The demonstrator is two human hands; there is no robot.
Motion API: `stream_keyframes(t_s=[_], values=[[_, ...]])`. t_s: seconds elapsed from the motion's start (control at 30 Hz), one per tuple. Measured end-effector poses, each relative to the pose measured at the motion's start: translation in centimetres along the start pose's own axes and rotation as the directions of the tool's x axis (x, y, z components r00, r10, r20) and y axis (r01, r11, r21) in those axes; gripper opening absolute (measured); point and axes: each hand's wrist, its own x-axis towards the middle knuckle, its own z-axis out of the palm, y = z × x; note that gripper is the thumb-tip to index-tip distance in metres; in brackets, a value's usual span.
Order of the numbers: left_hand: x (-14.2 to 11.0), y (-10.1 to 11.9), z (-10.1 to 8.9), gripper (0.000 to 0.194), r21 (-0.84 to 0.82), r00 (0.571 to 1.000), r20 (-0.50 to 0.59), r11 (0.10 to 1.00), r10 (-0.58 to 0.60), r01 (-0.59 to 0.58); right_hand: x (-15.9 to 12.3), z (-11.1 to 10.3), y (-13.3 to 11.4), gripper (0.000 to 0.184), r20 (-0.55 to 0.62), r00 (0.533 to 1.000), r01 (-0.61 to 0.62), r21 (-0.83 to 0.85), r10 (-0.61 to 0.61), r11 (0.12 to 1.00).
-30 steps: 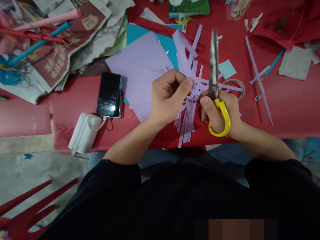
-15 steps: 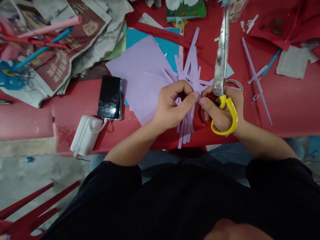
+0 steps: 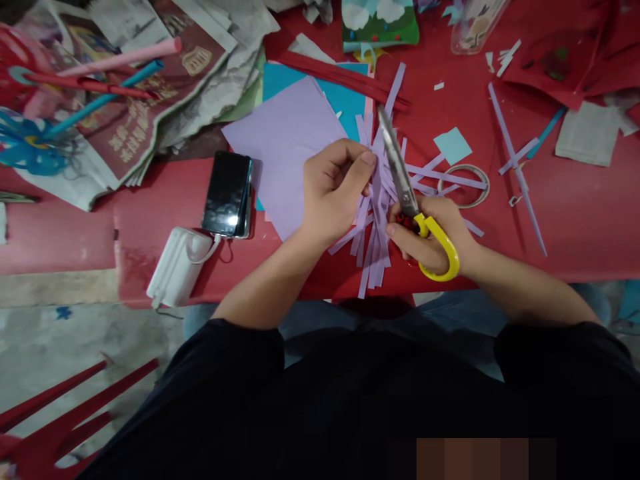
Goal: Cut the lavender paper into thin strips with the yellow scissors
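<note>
My right hand (image 3: 435, 233) is closed around yellow-handled scissors (image 3: 399, 167), whose metal blades point up and to the left over a pile of purple paper strips (image 3: 374, 257). My left hand (image 3: 337, 187) is just left of the blades, thumb and index finger pressed together in a pinch; what sits between them, if anything, is too small to make out. Beneath and behind my left hand are sheets of purple paper (image 3: 283, 133), lying on blue paper (image 3: 280, 75). A roll of tape (image 3: 484, 193) rests beyond my right hand, with purple strips across it.
On the left are a phone (image 3: 227, 193), a white power bank (image 3: 175, 267) and newspapers (image 3: 165, 127) under paper pinwheels (image 3: 30, 143). Red strips (image 3: 340, 75) lie behind the purple sheets. A light blue paper square (image 3: 453, 145) and a crossed purple strip (image 3: 505, 133) are to the right.
My right hand has moved down and left, and the scissors have tilted left across the strips. My left hand has drawn left and up, away from my right hand.
</note>
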Motion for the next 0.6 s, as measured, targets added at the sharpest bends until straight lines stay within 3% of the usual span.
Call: stream_keyframes(t_s=[0.17,0.3,0.6], values=[[0.8,-0.4,-0.7,0.049,-0.017,0.998,-0.065,1.0,0.018,-0.019,0.3,-0.2,0.1,0.012,0.08,0.996,-0.022,-0.116,0.031,0.993],[1.3,-0.7,-1.3,0.046,-0.041,0.997,-0.076,0.999,0.016,-0.019,0.4,-0.7,0.4,0.017,0.148,0.989,0.001,-0.138,0.02,0.99],[1.3,0.2,-1.3,0.042,0.057,0.991,-0.136,0.998,0.018,-0.01,-0.3,-0.9,1.0,0.046,0.199,0.98,-0.016,0.048,0.006,0.999]])
